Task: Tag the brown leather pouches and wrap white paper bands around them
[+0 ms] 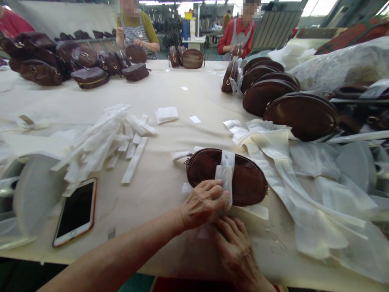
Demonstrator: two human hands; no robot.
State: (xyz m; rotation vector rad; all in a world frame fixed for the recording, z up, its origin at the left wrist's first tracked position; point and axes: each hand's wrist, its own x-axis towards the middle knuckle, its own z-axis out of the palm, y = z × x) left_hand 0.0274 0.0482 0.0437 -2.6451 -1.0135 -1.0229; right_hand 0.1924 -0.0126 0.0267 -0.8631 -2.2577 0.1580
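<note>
A brown oval leather pouch (pixel 252 178) lies flat on the cream table (pixel 182 101) in front of me. A white wrapping strip (pixel 226 172) runs across its middle. My left hand (pixel 202 202) rests on the pouch's near edge, fingers curled and pinching the strip's lower end. Just below it, my right hand (pixel 234 245) lies palm down on the table at the pouch's near side, fingers together, touching the strip's tail; what its fingertips hold is hidden.
A phone (pixel 75 213) lies at my left, beside a heap of white strips (pixel 103 138). Clear plastic bags (pixel 319 194) spread at my right. Stacked brown pouches (pixel 282 97) stand behind them, more (pixel 60 61) at far left. Two people (pixel 136 30) work across the table.
</note>
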